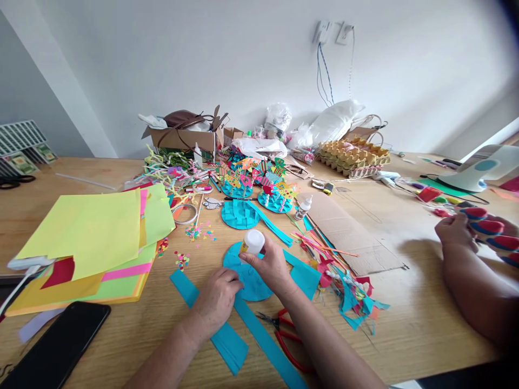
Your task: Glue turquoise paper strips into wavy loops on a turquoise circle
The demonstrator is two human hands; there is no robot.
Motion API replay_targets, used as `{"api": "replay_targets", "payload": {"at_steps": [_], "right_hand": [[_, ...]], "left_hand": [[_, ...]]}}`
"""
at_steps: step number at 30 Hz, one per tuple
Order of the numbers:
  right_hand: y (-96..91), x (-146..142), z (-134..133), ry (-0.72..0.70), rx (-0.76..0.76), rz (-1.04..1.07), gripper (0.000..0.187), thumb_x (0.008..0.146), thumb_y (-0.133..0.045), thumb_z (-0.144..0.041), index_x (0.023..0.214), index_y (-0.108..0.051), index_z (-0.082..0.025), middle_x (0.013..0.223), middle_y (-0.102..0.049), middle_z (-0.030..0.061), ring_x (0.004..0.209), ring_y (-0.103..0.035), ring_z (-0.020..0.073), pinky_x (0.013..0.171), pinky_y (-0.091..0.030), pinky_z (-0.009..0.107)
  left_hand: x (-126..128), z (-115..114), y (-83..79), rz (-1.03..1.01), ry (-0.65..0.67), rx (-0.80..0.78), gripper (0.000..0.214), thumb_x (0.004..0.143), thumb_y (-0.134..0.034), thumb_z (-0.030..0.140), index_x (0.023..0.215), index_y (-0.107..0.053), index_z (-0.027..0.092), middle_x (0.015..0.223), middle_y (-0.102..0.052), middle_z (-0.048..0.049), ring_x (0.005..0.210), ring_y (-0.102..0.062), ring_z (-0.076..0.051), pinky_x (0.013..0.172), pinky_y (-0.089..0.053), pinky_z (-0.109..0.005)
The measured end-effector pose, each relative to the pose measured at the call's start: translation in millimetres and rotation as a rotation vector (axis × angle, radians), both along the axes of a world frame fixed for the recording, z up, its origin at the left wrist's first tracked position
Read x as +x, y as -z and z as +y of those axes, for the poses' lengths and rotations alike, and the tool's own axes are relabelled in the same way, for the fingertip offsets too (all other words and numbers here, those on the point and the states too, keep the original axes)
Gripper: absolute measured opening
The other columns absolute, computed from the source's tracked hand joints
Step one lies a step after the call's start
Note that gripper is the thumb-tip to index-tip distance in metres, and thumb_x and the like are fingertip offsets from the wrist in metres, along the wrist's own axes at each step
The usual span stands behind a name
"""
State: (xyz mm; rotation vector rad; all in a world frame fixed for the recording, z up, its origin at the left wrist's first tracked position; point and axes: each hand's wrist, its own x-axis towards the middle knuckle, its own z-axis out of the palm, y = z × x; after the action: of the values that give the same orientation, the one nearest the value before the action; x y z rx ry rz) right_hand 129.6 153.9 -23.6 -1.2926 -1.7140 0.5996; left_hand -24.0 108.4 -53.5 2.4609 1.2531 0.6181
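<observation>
My right hand (268, 266) held the glue (253, 241) upside down over the blue circle (252, 282), near the front table edge (430, 365). My left hand (216, 296) was at the circle's left rim; I couldn't tell its grip.

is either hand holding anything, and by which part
The right hand holds the upturned bottle by its body. Whether the left hand grips anything cannot be told.

Egg trays (352, 154): stacked before you
Cardboard box (205, 139): left of the egg trays
Wall sockets (344, 33): above the egg trays
</observation>
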Motion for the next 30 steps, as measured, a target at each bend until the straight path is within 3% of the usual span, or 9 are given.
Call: {"api": "replay_targets", "payload": {"at_steps": [19, 23, 30], "right_hand": [[-3.0, 2, 0, 0.010, -0.014, -0.028, 0.032, 0.063, -0.068, -0.041, 0.082, -0.057, -0.018, 0.069, -0.059, -0.0002, 0.062, -0.053, 0.0149, 0.055, -0.042, 0.025], [-4.0, 7, 3, 0.019, -0.034, 0.118, 0.032, 0.065, -0.068, -0.040, 0.084, -0.055, -0.018, 0.073, -0.059, 0.0006, 0.065, -0.054, 0.0159, 0.057, -0.044, 0.026], [-2.7, 15, 9, 0.071, -0.211, 0.555, 0.040, 0.061, -0.069, -0.043, 0.087, -0.053, -0.017, 0.075, -0.064, 0.0027, 0.069, -0.059, 0.0199, 0.060, -0.048, 0.031]], "left_hand": [[0, 0, 0.3, 0.004, 0.003, -0.008, 0.034, 0.079, -0.042, -0.001, 0.082, -0.068, 0.020, 0.086, -0.062, -0.0031, 0.086, -0.054, -0.017, 0.078, -0.044, -0.031], [0, 1, -1.6, 0.010, 0.010, -0.006, 0.034, 0.079, -0.042, -0.001, 0.084, -0.068, 0.021, 0.087, -0.062, -0.0031, 0.086, -0.054, -0.017, 0.079, -0.044, -0.030], [0, -1, -5.2, 0.023, 0.008, -0.032, 0.033, 0.081, -0.042, 0.001, 0.085, -0.068, 0.021, 0.088, -0.062, -0.0036, 0.087, -0.054, -0.017, 0.079, -0.044, -0.030]]}}
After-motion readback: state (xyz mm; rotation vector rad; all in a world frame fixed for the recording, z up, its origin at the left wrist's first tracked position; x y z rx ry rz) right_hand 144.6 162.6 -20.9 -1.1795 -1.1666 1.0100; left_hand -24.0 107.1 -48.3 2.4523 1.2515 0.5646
